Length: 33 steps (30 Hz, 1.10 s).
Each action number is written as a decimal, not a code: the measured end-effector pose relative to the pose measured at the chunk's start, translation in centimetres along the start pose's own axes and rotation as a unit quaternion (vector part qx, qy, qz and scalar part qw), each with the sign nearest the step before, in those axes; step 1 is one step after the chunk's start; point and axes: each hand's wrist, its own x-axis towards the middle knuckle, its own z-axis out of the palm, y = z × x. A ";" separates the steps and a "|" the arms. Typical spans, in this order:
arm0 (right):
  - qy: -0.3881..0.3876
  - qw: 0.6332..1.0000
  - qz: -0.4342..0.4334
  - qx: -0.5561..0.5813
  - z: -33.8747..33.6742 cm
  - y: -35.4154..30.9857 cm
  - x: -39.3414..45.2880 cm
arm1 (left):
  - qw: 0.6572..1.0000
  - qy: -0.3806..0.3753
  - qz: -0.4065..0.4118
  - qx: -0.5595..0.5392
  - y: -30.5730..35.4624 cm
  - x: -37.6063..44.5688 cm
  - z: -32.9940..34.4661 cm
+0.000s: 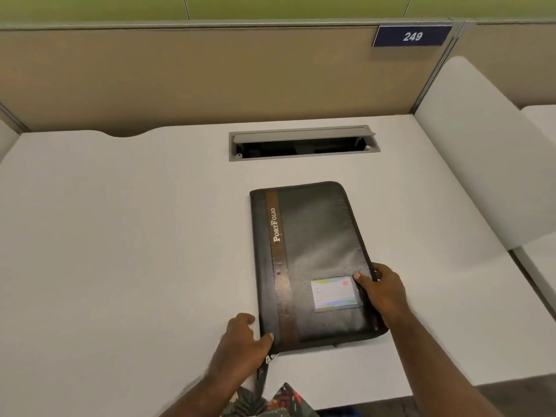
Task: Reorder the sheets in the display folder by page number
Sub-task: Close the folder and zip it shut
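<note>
A closed black display folder (319, 236) with a brown stripe and the word "PortFolio" lies flat on the white desk (120, 236), near the front edge. A small card (334, 293) sits in a clear pocket on its cover. My left hand (242, 341) grips the folder's near left corner, thumb on top of the cover. My right hand (382, 291) grips the right edge, thumb on the cover beside the card. No sheets show; the folder's contents are hidden.
An open grey cable hatch (304, 142) is set in the desk behind the folder. A beige partition (180, 76) with a blue "249" sign (412, 36) closes the back. A white side divider (481, 152) stands on the right.
</note>
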 end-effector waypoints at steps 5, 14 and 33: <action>0.032 0.978 0.042 -0.202 2.0 -1.2 0.6 | 1.000 0.016 -0.001 -0.015 0.9 0.0 0.0; 0.047 0.978 0.005 -0.203 1.4 -0.5 -0.1 | 0.993 0.014 -0.091 -0.075 0.2 2.1 0.8; -0.252 0.938 0.190 0.144 6.9 2.0 -14.7 | 0.974 -0.033 -0.108 -0.196 3.1 0.6 0.9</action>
